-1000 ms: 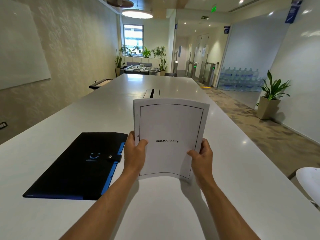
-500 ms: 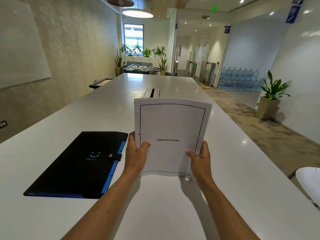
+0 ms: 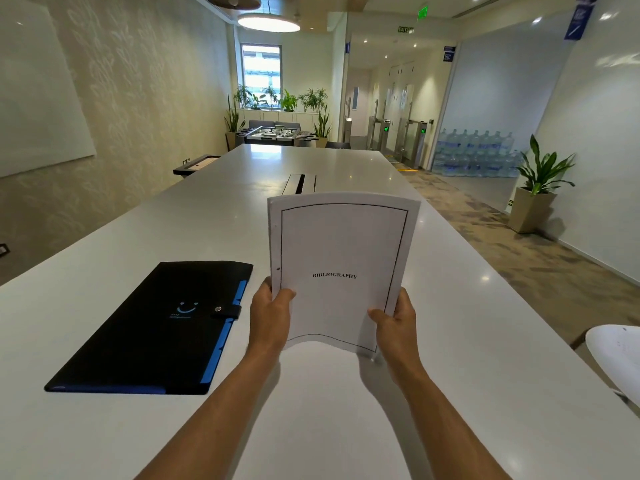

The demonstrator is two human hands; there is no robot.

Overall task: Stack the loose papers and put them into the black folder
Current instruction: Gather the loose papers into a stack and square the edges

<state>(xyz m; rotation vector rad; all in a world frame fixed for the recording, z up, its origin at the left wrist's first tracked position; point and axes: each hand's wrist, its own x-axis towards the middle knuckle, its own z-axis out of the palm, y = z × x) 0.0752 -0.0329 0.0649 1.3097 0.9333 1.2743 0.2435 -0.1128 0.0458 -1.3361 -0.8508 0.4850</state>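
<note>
A stack of white papers (image 3: 341, 244) stands upright above the table, its top sheet framed by a black border and printed BIBLIOGRAPHY. My left hand (image 3: 272, 315) grips its lower left edge and my right hand (image 3: 398, 322) grips its lower right edge. The bottom edge curves and hangs just above the tabletop. To the left lies the black folder (image 3: 152, 327), flat and closed, with a blue spine edge, a snap strap and a small smile logo. It is apart from the papers and both hands.
The long white table (image 3: 450, 358) runs far ahead, with a cable slot (image 3: 300, 183) in its middle. A white chair (image 3: 616, 355) sits at the right edge. Floor, a potted plant (image 3: 535, 188) and stacked water bottles lie to the right.
The paper stack has risen slightly and its lower edge now bows more. Both hands keep their grip at the sides. The folder has not moved.
</note>
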